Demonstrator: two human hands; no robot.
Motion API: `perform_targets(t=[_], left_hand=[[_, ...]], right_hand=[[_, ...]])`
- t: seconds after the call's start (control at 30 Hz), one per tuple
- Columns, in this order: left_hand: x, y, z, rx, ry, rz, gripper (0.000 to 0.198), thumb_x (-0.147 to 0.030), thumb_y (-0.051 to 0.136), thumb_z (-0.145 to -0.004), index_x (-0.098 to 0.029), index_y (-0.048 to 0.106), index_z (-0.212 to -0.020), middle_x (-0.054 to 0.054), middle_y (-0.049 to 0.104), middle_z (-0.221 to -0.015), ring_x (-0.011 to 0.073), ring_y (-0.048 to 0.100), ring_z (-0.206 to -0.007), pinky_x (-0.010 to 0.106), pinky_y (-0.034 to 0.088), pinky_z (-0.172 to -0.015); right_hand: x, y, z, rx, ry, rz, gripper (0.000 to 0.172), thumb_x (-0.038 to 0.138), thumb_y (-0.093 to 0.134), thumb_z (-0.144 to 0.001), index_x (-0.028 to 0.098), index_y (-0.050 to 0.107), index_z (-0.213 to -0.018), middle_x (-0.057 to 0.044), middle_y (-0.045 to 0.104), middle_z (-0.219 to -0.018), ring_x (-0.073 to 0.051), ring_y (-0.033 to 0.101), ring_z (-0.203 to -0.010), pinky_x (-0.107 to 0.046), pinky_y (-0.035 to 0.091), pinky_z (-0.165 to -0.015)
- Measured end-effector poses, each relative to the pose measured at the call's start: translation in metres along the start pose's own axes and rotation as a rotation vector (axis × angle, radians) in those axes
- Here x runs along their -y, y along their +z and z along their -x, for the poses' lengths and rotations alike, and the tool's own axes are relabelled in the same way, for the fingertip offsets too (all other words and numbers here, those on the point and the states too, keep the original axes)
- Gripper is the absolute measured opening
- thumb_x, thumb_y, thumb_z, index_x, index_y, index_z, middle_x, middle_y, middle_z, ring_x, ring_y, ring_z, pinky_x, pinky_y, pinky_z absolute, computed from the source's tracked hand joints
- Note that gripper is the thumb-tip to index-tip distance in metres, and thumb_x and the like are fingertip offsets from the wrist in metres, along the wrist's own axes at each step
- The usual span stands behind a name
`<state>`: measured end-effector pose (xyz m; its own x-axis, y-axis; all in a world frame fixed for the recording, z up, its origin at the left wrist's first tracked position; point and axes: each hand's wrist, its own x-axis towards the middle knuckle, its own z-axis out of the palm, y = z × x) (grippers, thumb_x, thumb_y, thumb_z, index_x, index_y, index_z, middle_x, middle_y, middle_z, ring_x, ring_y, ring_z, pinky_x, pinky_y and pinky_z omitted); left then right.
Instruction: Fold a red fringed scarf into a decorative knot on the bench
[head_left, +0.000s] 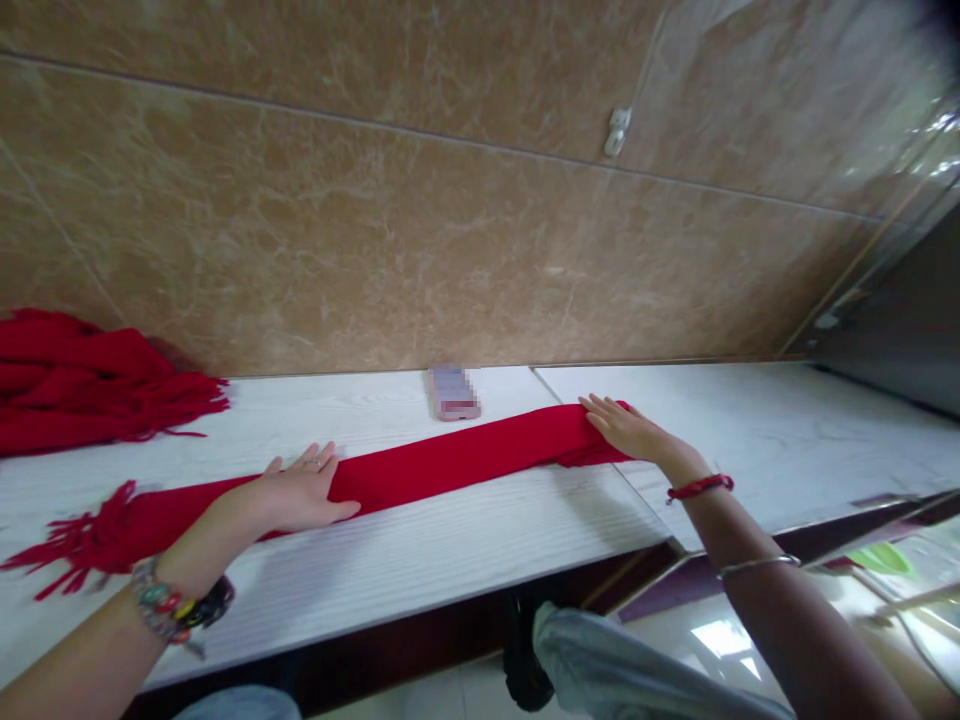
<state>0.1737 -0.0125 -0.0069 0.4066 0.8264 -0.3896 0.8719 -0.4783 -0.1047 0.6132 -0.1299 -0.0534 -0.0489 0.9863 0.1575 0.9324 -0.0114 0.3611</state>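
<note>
A red scarf [450, 462] lies in a long folded strip across the white tabletop, its fringe spread at the left end. My left hand [304, 495] rests flat on the strip left of its middle, fingers stretched out. At the far right end, my right hand [619, 430] lies on the fabric with its fingers extended, palm down. Under that hand the cloth looks doubled over, with a loose edge showing below. Both palms hide the fabric beneath them.
A second red fringed cloth [90, 385] is bunched at the back left. Behind the scarf, a phone [454, 393] lies near the brown marbled wall [375, 250]. The white tabletop [720, 420] has a seam on the right. A dark panel [892, 310] stands at the far right.
</note>
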Motion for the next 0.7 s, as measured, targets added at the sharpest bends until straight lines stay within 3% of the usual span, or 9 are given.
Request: perform_targets(t=[0.07,0.17,0.27,0.4,0.5,0.7], left_hand=[[-0.015,-0.008,-0.003,-0.035,0.022,-0.014,0.082,-0.053,0.041,-0.071,-0.005,0.020,-0.135,0.014,0.007,-0.141,0.0272,0.005,-0.131,0.049,0.013,-0.103],[-0.050,-0.015,-0.011,-0.122,0.124,0.040,0.074,-0.052,0.033,-0.079,-0.006,0.021,-0.135,0.014,0.010,-0.141,0.0262,0.006,-0.131,0.047,0.014,-0.103],[-0.094,-0.016,-0.023,-0.207,0.285,0.091,0.070,-0.052,0.027,-0.083,-0.007,0.018,-0.136,0.014,0.008,-0.142,0.0259,0.005,-0.131,0.046,0.014,-0.103],[-0.139,-0.007,-0.039,-0.289,0.475,0.124,0.066,-0.051,0.022,-0.086,-0.012,0.010,-0.138,0.010,0.000,-0.143,0.0243,-0.001,-0.131,0.045,0.012,-0.103],[-0.151,0.002,-0.046,-0.235,0.557,0.108,0.065,-0.054,0.020,-0.086,-0.016,0.010,-0.138,0.008,0.001,-0.144,0.0246,-0.001,-0.131,0.049,0.009,-0.103],[-0.145,0.006,-0.044,-0.216,0.574,0.072,0.059,-0.049,0.022,-0.088,-0.019,0.012,-0.138,0.006,0.004,-0.144,0.0238,0.000,-0.132,0.050,0.007,-0.102]], right_hand=[[-0.013,0.002,0.004,0.072,0.107,-0.087,0.045,0.017,0.019,-0.087,0.018,0.041,-0.126,-0.013,0.035,-0.135,-0.029,0.033,-0.122,-0.055,0.039,-0.086],[-0.009,-0.008,0.001,0.045,0.226,-0.187,0.047,0.028,0.016,-0.090,0.020,0.030,-0.133,-0.011,0.030,-0.138,-0.030,0.026,-0.125,-0.059,0.033,-0.088],[0.017,-0.025,-0.010,-0.037,0.162,-0.261,0.049,0.035,0.017,-0.090,0.020,0.022,-0.136,-0.010,0.025,-0.141,-0.028,0.019,-0.128,-0.058,0.027,-0.094],[0.048,-0.039,-0.019,-0.028,0.008,-0.266,0.046,0.032,0.020,-0.090,0.021,0.028,-0.134,-0.009,0.028,-0.140,-0.028,0.019,-0.128,-0.058,0.026,-0.095],[0.042,-0.031,-0.015,0.010,0.012,-0.234,0.044,0.029,0.021,-0.091,0.021,0.031,-0.132,-0.010,0.029,-0.139,-0.030,0.021,-0.127,-0.060,0.029,-0.091],[-0.017,0.009,0.009,0.100,0.140,-0.259,0.045,0.025,0.018,-0.090,0.020,0.030,-0.133,-0.012,0.028,-0.139,-0.027,0.025,-0.126,-0.057,0.032,-0.090]])
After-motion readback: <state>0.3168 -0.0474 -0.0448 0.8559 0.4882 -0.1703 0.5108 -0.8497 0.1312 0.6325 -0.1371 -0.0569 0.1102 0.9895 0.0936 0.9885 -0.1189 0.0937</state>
